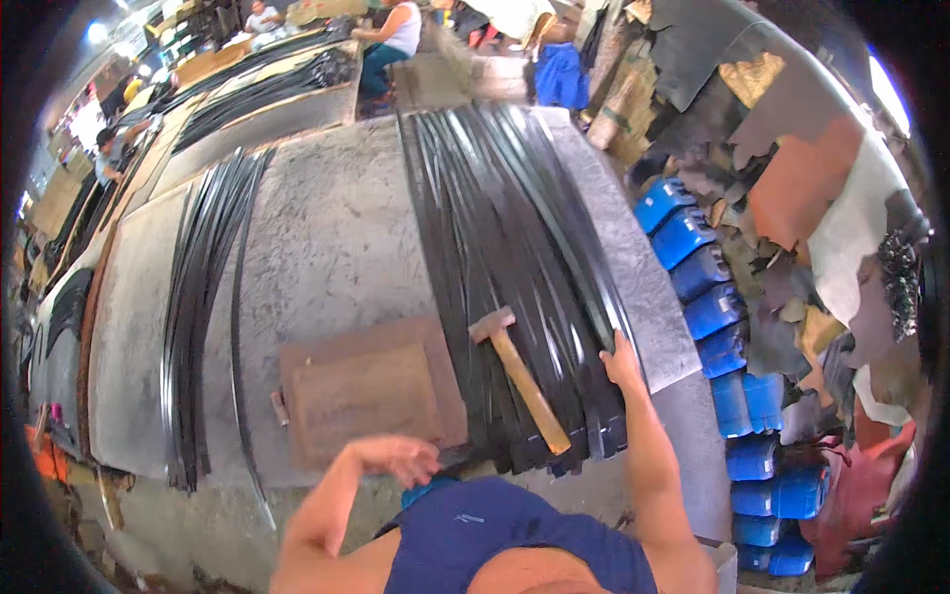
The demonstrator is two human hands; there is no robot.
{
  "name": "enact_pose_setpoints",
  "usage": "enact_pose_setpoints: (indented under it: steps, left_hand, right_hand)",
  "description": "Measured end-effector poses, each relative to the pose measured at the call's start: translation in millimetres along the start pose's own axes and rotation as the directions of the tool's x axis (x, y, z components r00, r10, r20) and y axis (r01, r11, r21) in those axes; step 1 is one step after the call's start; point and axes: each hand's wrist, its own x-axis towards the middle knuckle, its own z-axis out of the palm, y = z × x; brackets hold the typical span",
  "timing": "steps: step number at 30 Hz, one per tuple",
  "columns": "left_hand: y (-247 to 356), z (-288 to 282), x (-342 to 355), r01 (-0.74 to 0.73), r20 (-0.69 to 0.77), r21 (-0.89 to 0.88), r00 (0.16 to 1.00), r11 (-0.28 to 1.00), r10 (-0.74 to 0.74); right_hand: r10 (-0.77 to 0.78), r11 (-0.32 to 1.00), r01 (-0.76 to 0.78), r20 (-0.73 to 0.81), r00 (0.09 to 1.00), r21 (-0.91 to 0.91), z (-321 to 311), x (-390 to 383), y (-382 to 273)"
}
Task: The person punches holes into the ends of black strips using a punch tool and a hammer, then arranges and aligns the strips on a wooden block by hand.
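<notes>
A wide bundle of long black leather-like strips point(495, 218) lies lengthwise on the grey table. At its right edge, my right hand point(621, 363) pinches a black strip, its fingers closed around the strip's side. On the near part of the bundle rests a hammer point(522, 376) with a wooden handle and a metal head. Near the table's front edge, close to my body, my left hand point(398, 457) holds nothing; its fingers are loosely bent and apart. Just beyond it lies a flat brown board point(371, 396), with a small brownish stub point(279, 408) at its left side.
Left on the grey table point(327, 208) is a narrower bundle of black strips point(203, 287), with one strip point(240, 327) apart from it. Blue containers point(712, 312) line the right side, beside hanging leather pieces point(807, 183). Other people point(401, 35) sit at tables farther back.
</notes>
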Motion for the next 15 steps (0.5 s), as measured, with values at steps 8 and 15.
enact_pose_setpoints:
  steps: [8,15]
  left_hand:
    - [-428,80,-144,0.578,-0.890,0.439,0.383,0.688,0.246]
    - [-488,-27,-115,0.457,-0.507,0.861,0.799,0.221,0.323]
  right_hand:
    - [0.087,0.988,-0.073,0.097,0.992,-0.137,-21,-17,-15]
    - [0.452,0.755,-0.143,-0.350,0.820,0.640,6,-121,139]
